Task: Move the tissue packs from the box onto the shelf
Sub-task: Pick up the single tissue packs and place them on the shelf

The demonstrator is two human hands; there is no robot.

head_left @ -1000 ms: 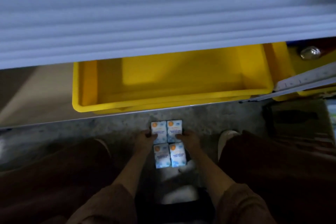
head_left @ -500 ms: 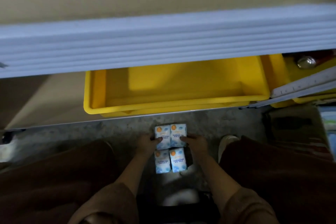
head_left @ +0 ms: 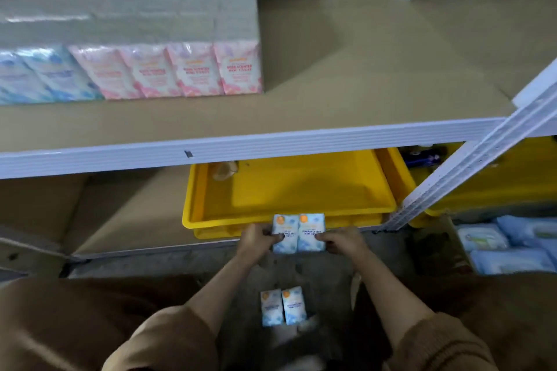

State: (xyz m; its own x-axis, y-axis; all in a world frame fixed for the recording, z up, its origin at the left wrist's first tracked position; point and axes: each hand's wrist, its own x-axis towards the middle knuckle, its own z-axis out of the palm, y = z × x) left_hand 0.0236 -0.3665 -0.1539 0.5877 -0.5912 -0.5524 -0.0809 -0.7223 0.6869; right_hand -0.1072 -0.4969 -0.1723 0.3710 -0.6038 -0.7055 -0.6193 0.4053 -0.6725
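A slip at the seam is the likely hazard as a crouching person raises two blue tissue packs [head_left: 299, 233] side by side toward the shelf [head_left: 271, 143] at twelve o'clock: each pack appears held from its outer side only, so a slackened grip could drop one into the yellow bin [head_left: 193, 214] just behind, or onto the floor, and the shelf's white front lip could snag the pair if it rises too close. The left hand [head_left: 259, 239] pinches the left pack and the right hand [head_left: 342, 242] the right one, both curled tight onto the wrappers, neither spread wide. Two more blue packs [head_left: 283, 306] wait in shadow at six o'clock between the forearms. Pink packs [head_left: 180, 69] already stand on the shelf at ten o'clock, with bare board beside them toward one o'clock
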